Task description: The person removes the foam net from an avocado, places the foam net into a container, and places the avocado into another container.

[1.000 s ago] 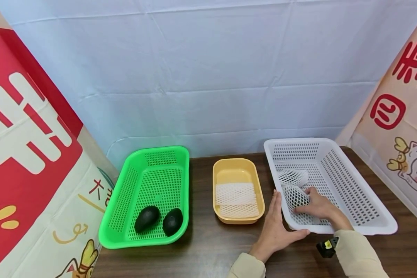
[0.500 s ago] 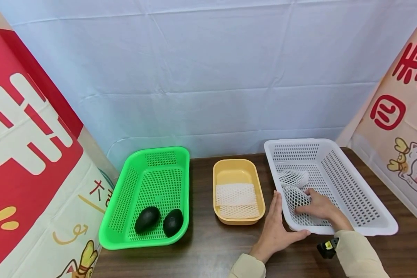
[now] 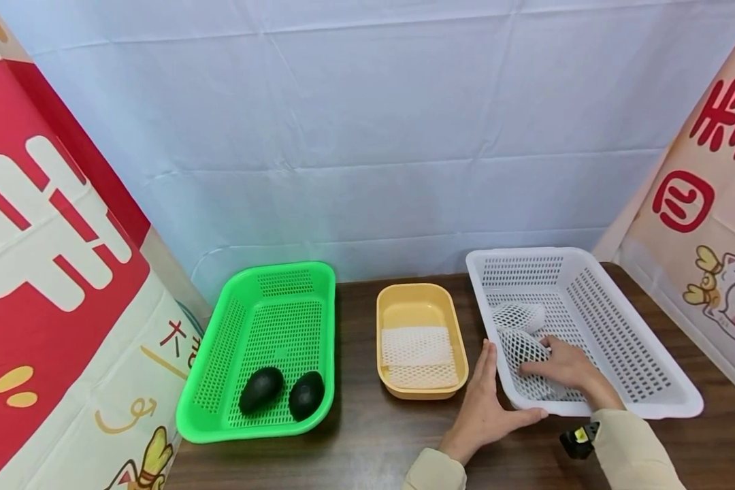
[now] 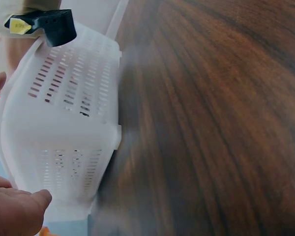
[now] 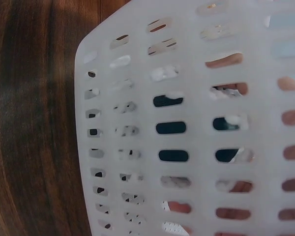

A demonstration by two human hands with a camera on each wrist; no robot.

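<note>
In the head view, my right hand (image 3: 565,367) reaches inside the white basket (image 3: 667,410) and grips an avocado in a white foam net sleeve (image 3: 522,348). That avocado lies in the basket's near left corner. Just beyond it rests a second white netted bundle (image 3: 518,316). My left hand (image 3: 480,414) braces the basket's near left corner, fingers straight along the outer side wall and thumb extended at the front rim. The left wrist view shows its thumb (image 4: 37,201) beside the basket wall. Through the slots in the right wrist view, the dark fruit (image 5: 172,128) and my fingers show.
Two bare dark avocados (image 3: 261,390) lie at the near end of the green basket (image 3: 186,415) on the left. Between the baskets, a yellow tray (image 3: 413,294) holds folded white foam nets (image 3: 418,347). A pale cloth (image 3: 367,136) hangs behind the brown table (image 3: 367,449).
The head view has shifted slightly, so things appear a little lower. Both hands and the netted avocado keep almost the same positions.
</note>
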